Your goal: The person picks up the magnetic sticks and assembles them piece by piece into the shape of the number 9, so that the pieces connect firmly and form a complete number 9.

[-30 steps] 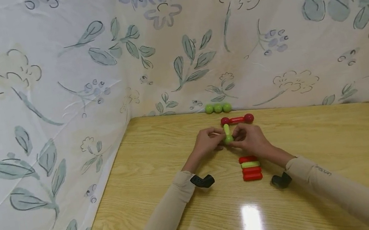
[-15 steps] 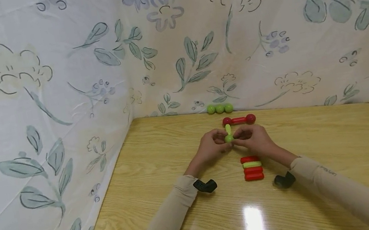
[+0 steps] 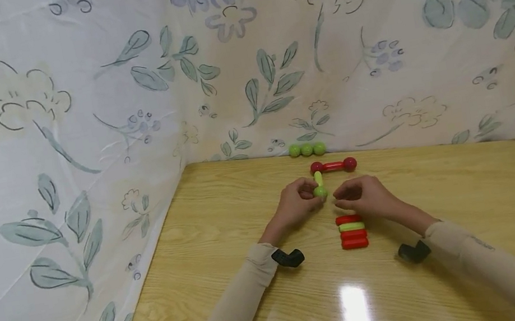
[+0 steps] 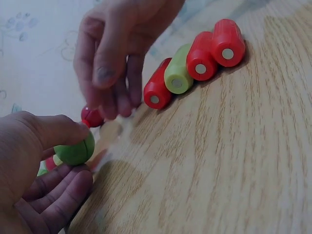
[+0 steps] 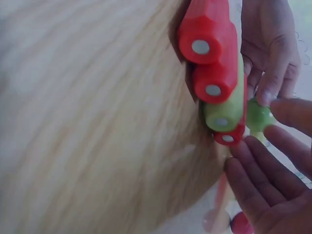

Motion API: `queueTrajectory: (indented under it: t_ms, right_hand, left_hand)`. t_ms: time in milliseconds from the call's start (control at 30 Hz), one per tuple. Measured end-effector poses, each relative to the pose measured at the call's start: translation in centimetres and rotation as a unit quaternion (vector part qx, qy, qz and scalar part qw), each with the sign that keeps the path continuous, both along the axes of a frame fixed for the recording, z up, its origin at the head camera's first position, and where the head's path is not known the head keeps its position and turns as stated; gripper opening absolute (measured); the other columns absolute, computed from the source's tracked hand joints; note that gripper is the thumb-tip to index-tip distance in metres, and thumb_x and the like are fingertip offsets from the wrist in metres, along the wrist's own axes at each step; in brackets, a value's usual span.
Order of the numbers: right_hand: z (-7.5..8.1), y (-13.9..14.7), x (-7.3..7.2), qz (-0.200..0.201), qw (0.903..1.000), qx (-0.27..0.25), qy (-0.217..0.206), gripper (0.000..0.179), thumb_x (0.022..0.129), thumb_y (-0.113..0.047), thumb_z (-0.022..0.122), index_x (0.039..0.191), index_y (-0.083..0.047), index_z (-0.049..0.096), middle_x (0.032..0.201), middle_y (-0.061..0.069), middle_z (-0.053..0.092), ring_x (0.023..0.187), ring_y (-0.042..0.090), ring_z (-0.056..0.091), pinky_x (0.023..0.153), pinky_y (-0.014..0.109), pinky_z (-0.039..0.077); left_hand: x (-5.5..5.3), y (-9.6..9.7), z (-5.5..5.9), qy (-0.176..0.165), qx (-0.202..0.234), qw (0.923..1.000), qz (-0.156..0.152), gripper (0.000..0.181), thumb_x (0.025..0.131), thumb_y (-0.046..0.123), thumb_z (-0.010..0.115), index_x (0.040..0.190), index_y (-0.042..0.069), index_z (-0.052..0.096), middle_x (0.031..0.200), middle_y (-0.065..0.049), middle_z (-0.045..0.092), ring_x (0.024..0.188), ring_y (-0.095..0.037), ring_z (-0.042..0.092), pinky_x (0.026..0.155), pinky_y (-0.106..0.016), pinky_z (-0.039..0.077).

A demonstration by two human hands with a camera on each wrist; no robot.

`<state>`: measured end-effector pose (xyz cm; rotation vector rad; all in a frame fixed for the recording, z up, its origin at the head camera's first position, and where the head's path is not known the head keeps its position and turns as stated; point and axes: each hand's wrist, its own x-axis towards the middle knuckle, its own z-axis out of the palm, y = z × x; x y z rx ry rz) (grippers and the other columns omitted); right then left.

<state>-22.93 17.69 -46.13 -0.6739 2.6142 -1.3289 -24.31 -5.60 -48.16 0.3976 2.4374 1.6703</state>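
Note:
My left hand (image 3: pixel 297 202) pinches a green ball (image 3: pixel 321 192) between thumb and fingers. From that ball a yellow-green magnetic rod (image 3: pixel 318 177) reaches up to a red ball (image 3: pixel 317 168) at the left end of a red rod (image 3: pixel 333 166). A second red ball (image 3: pixel 350 163) sits at the rod's other end. My right hand (image 3: pixel 368 198) is a little to the right of the green ball, fingers loosely bent and holding nothing. Close by its fingers in the right wrist view lies a row of rods, with a yellow-green rod (image 5: pixel 225 113) among red rods (image 5: pixel 205 36).
Several loose rods lie side by side on the wooden table (image 3: pixel 271 306), in front of the joined pieces. Three green balls (image 3: pixel 307 149) stand in a row at the back edge, against the floral cloth (image 3: pixel 352 82).
My right hand has let go of the green ball and moved a little to the right. The left hand keeps its pinch on the ball.

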Motion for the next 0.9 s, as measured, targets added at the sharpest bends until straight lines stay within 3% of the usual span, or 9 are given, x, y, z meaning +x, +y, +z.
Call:
queueTrajectory:
  t_ms: [267, 400, 900]
  right_hand:
    - [0.6, 1.3, 1.3, 0.074, 0.9950, 0.066, 0.011, 0.016, 0.086, -0.020, 0.081, 0.098, -0.011, 0.077, 0.093, -0.007, 0.073, 0.087, 0.013, 0.067, 0.079, 0.032, 0.054]
    - [0.6, 1.5, 1.4, 0.098, 0.9923, 0.074, 0.018, 0.012, 0.085, -0.017, 0.082, 0.095, -0.011, 0.077, 0.090, -0.006, 0.072, 0.083, 0.011, 0.066, 0.076, 0.031, 0.055]
    - [1.0, 1.2, 1.7, 0.099, 0.9894, 0.098, 0.042, 0.012, 0.083, -0.010, 0.082, 0.095, -0.010, 0.079, 0.091, -0.004, 0.074, 0.083, 0.011, 0.067, 0.074, 0.030, 0.055]
  left_hand:
    - [-0.2, -0.2, -0.4, 0.011, -0.026, 0.9996, -0.003, 0.029, 0.087, 0.018, 0.081, 0.111, 0.015, 0.066, 0.101, 0.007, 0.067, 0.088, -0.007, 0.066, 0.076, -0.026, 0.054]
    - [0.0, -0.3, -0.3, 0.006, -0.031, 0.9995, 0.001, 0.028, 0.087, 0.019, 0.081, 0.111, 0.017, 0.066, 0.098, 0.007, 0.067, 0.087, -0.007, 0.065, 0.075, -0.027, 0.054]
    - [0.3, -0.2, 0.2, 0.005, -0.034, 0.9994, -0.004, 0.030, 0.088, 0.020, 0.080, 0.113, 0.015, 0.065, 0.102, 0.006, 0.066, 0.089, -0.008, 0.065, 0.076, -0.026, 0.054]
